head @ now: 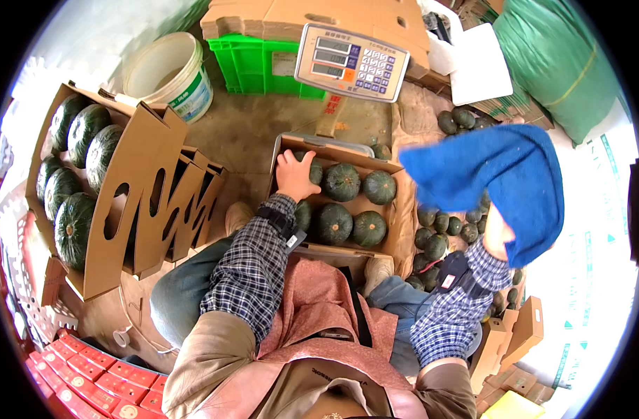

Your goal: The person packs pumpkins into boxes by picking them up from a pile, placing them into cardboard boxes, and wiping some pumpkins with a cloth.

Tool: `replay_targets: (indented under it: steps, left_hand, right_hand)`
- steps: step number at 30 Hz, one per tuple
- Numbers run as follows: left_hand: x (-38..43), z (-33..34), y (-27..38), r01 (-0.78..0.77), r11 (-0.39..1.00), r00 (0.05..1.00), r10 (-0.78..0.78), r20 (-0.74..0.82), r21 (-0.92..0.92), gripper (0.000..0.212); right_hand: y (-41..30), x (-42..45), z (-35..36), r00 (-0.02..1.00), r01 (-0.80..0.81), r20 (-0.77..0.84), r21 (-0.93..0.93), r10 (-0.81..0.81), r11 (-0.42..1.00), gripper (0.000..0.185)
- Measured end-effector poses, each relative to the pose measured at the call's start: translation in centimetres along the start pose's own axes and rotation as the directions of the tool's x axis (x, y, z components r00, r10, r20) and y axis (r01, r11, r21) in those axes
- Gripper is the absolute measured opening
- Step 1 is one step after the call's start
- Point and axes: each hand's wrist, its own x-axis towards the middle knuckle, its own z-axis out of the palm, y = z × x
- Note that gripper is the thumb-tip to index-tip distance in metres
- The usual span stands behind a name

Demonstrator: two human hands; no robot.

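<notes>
My left hand [297, 177] lies over a dark green squash [316, 172] at the far left corner of an open cardboard box [390, 238]. Its thumb and forefinger are spread around the squash, which is partly hidden. In the same box sit more round squashes [342, 182] in two rows; my left forearm covers part of one at the near left. Off to the right, my right hand [497, 233] is raised with a blue cloth [523, 157] in its grip. The cloth is draped over the fingers and hides most of them.
Left stands a carton of squashes [70, 230], beside folded cardboard boxes [193, 204]. A white bucket [162, 68], a green crate [246, 63] and a scale display [352, 62] are at the back. Small squashes [434, 246] lie on the right. Red boxes [96, 374] fill the near left.
</notes>
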Motion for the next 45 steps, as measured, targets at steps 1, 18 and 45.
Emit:
replay_targets:
  steps: [1,18,45]
  left_hand:
    - [-0.3,-0.1,0.3,0.001,0.999,1.0,-0.002,-0.016,-0.05,0.089]
    - [-12.3,-16.7,11.7,-0.101,-0.212,0.994,0.013,-0.106,-0.972,0.051]
    - [-13.5,-16.2,9.4,0.299,-0.627,0.953,0.149,0.266,-0.72,0.059]
  right_hand:
    - [-0.6,-0.8,-1.3,0.991,0.128,0.079,-0.306,-0.109,0.943,0.087]
    - [6.1,-16.3,6.6,0.519,0.71,0.791,-0.19,-0.322,0.678,0.05]
    - [4.9,-12.5,5.4,0.732,0.059,0.681,-0.104,0.028,0.993,0.036]
